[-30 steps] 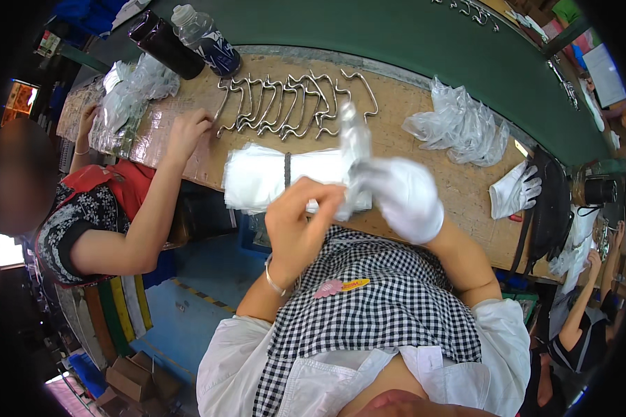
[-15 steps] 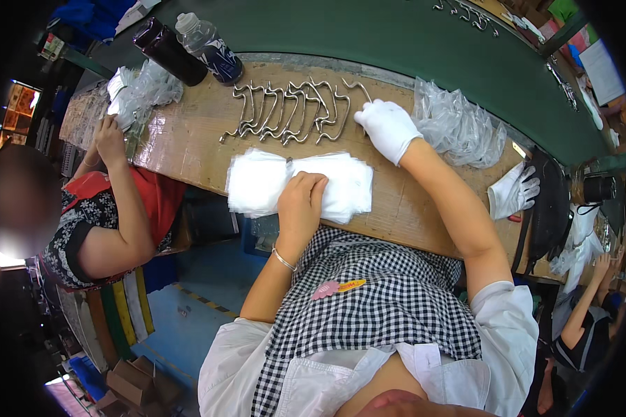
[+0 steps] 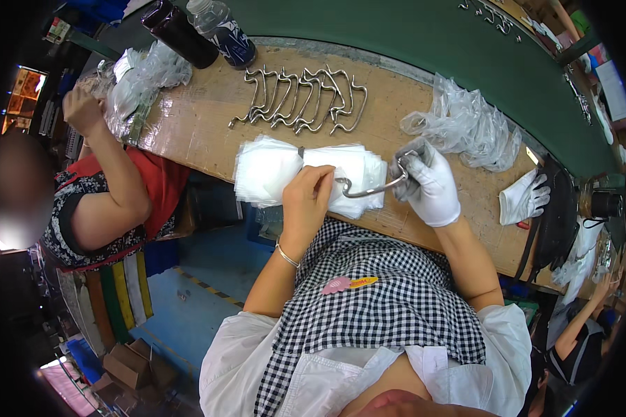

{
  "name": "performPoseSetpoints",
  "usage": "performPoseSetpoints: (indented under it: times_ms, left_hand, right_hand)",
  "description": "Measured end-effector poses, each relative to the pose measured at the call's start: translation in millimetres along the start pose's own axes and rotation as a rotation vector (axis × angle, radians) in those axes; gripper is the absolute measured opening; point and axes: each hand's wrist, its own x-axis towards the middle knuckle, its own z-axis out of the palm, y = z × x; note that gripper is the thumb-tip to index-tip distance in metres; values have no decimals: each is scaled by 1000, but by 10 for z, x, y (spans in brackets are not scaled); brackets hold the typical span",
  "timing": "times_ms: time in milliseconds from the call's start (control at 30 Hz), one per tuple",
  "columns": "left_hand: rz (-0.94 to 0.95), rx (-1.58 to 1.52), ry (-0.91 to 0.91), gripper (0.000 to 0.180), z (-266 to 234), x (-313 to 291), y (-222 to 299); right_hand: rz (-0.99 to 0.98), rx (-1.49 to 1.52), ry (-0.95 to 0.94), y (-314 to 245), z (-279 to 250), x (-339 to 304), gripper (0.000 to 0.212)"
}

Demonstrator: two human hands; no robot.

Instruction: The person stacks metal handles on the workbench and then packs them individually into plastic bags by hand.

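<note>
My right hand point(image 3: 428, 179), in a white glove with greyed fingers, grips one end of a shiny bent metal rod point(image 3: 372, 191). The rod's other end points left, close to the fingertips of my left hand point(image 3: 307, 196). That bare hand rests on a stack of thin white plastic bags point(image 3: 264, 170), its thumb and fingers pinched at the top bag's edge. A dark band crosses the stack's middle. Whether the rod's tip is inside the bag I cannot tell. Beyond the stack, several similar bent rods point(image 3: 302, 101) lie in a row on the wooden table point(image 3: 195, 118).
Crumpled clear plastic bags point(image 3: 476, 128) lie to the right, with a spare white glove point(image 3: 525, 198) and a black bag point(image 3: 556, 208) past them. A dark bottle point(image 3: 179, 33) and a clear bottle point(image 3: 222, 35) stand at the back left. A co-worker point(image 3: 104, 187) sits at the left.
My right hand has taken a bent rod from beside the row and brought it near my left hand. The left hand stays at the bags. The co-worker's hand has moved left.
</note>
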Motion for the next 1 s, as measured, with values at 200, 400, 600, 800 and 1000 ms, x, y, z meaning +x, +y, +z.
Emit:
performPoseSetpoints:
  times_ms: [200, 400, 600, 800, 1000]
  left_hand:
    - [-33, -232, -64, 7, -206, -107, 300]
    - [98, -558, -106, 10, -422, -105, 654]
    - [100, 18, -20, 16, -58, 11, 250]
    - [135, 262, -71, 13, 132, -37, -31]
    - [47, 24, -113, 12, -10, 0, -65]
  right_hand:
    - [13, -162, 143, 178, 330, 9, 10]
    - [-897, -1169, -336, 102, 534, -77, 25]
    - [-608, -1816, 28, -280, -37, 595, 15]
    - [-439, -1868, -151, 53, 249, 871, 17]
    - [-303, -1771, -194, 281, 222, 934, 15]
